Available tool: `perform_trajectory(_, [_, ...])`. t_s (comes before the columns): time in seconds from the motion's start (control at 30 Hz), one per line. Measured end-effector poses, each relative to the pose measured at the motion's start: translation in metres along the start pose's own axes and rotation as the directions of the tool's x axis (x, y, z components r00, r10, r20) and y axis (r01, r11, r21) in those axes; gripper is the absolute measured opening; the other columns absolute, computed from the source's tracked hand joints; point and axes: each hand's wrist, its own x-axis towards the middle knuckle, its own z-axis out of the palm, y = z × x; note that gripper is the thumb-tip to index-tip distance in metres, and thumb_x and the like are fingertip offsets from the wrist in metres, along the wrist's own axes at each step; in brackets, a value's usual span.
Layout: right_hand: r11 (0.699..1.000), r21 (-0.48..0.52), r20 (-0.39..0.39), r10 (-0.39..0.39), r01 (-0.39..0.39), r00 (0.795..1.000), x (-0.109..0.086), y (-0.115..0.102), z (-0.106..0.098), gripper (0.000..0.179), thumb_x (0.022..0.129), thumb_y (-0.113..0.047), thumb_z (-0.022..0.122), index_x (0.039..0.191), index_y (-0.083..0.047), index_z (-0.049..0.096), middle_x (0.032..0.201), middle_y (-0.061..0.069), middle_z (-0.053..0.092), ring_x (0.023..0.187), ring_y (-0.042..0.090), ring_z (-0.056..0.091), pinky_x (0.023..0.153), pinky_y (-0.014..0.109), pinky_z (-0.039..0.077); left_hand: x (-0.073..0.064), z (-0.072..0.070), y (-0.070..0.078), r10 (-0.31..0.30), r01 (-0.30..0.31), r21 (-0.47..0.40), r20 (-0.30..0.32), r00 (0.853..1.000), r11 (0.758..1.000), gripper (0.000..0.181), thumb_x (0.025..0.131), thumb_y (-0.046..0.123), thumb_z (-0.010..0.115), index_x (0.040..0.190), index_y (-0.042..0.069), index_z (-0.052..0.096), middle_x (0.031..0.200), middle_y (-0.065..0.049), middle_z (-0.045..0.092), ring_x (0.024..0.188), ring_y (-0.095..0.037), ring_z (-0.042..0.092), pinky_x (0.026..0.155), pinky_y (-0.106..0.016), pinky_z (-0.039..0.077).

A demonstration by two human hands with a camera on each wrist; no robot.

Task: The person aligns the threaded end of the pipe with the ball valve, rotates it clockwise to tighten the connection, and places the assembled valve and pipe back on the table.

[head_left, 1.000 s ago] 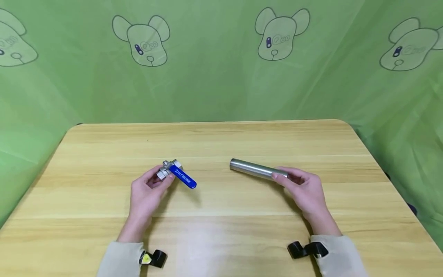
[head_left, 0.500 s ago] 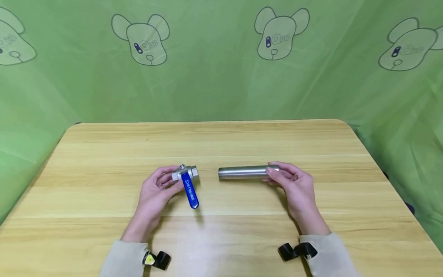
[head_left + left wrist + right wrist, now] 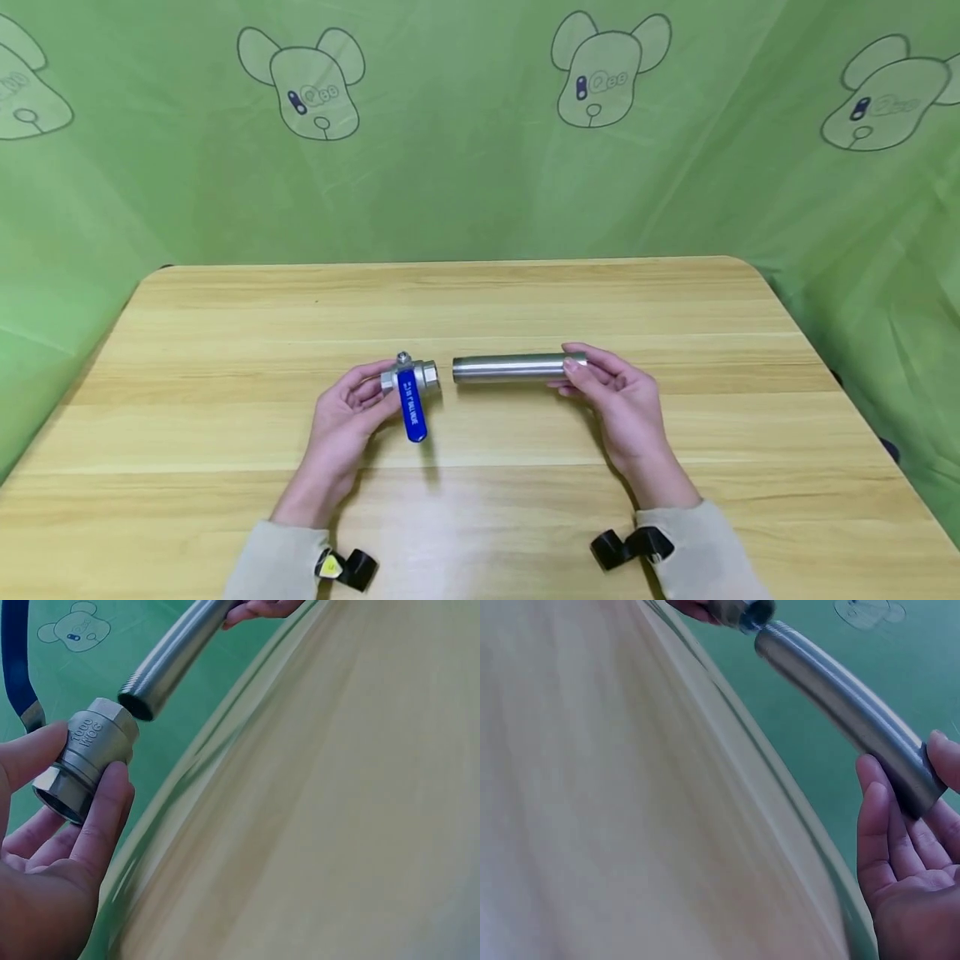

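My left hand (image 3: 347, 421) grips a metal ball valve (image 3: 430, 375) between thumb and fingers, its blue lever (image 3: 412, 408) pointing toward me. In the left wrist view the valve body (image 3: 94, 746) carries raised lettering, and its lower opening shows. A plain steel pipe (image 3: 510, 368) lies level in the air, pinched near its right end by my right hand (image 3: 626, 408). A small gap separates the pipe's left end from the valve's right opening in the head view. Fine threads ring that pipe end (image 3: 139, 694). Seen from the right wrist, the pipe (image 3: 847, 705) slopes across the valve's mouth (image 3: 756, 615).
A wooden table (image 3: 480, 508) spreads beneath both hands. Behind it hangs a green curtain (image 3: 457, 183) printed with bear-like heads. Black camera mounts sit on the left cuff (image 3: 358, 569) and the right cuff (image 3: 611, 550).
Both hands have come toward each other, narrowing the gap between valve and pipe. The pipe has turned from slanted to level, and the valve's lever has swung round toward me.
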Motion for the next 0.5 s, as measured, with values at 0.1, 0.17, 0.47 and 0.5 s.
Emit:
perform_trajectory(0.1, [1.0, -0.013, 0.026, 0.006, -0.005, 1.0, -0.002, 0.001, 0.006, 0.027, 0.101, -0.006, 0.074, 0.128, -0.003, 0.075, 0.1, 0.0, 0.083, 0.085, 0.016, 0.083, 0.081, 0.026, 0.07, 0.0, 0.002, -0.001, 0.001, -0.001, -0.029, 0.008, 1.0, 1.0, 0.05, 0.096, -0.004, 0.074, 0.144, 0.004, 0.06, 0.122, 0.0, 0.08, 0.11, -0.014, 0.075, 0.102, -0.029, 0.065])
perform_trajectory(0.17, [1.0, -0.022, 0.04, 0.013, -0.012, 0.999, -0.004, 0.002, 0.01, 0.029, 0.101, -0.007, 0.074, 0.13, -0.002, 0.074, 0.101, 0.0, 0.083, 0.086, 0.016, 0.083, 0.082, 0.027, 0.07, 0.0, 0.003, -0.002, -0.001, 0.002, -0.042, 0.008, 1.0, 0.999, 0.051, 0.096, -0.005, 0.073, 0.144, 0.004, 0.061, 0.121, 0.0, 0.08, 0.11, -0.014, 0.076, 0.102, -0.029, 0.065])
perform_trajectory(0.47, [0.999, -0.015, 0.069, 0.033, -0.032, 0.997, -0.005, 0.004, 0.013, 0.031, 0.102, -0.007, 0.073, 0.133, -0.002, 0.072, 0.109, 0.001, 0.082, 0.089, 0.017, 0.083, 0.085, 0.026, 0.069, 0.0, 0.0, -0.002, -0.018, 0.019, -0.035, 0.017, 1.0, 0.999, 0.052, 0.096, -0.004, 0.073, 0.146, 0.005, 0.06, 0.124, 0.0, 0.081, 0.106, -0.013, 0.076, 0.101, -0.028, 0.065])
perform_trajectory(0.5, [0.999, -0.023, 0.073, 0.04, -0.039, 0.997, -0.005, 0.004, 0.013, 0.032, 0.102, -0.008, 0.073, 0.134, -0.001, 0.071, 0.11, 0.0, 0.082, 0.09, 0.017, 0.083, 0.085, 0.026, 0.069, 0.0, 0.0, -0.002, -0.022, 0.023, -0.034, 0.015, 1.0, 0.999, 0.052, 0.096, -0.004, 0.073, 0.146, 0.005, 0.06, 0.125, -0.002, 0.08, 0.107, -0.012, 0.076, 0.101, -0.027, 0.065])
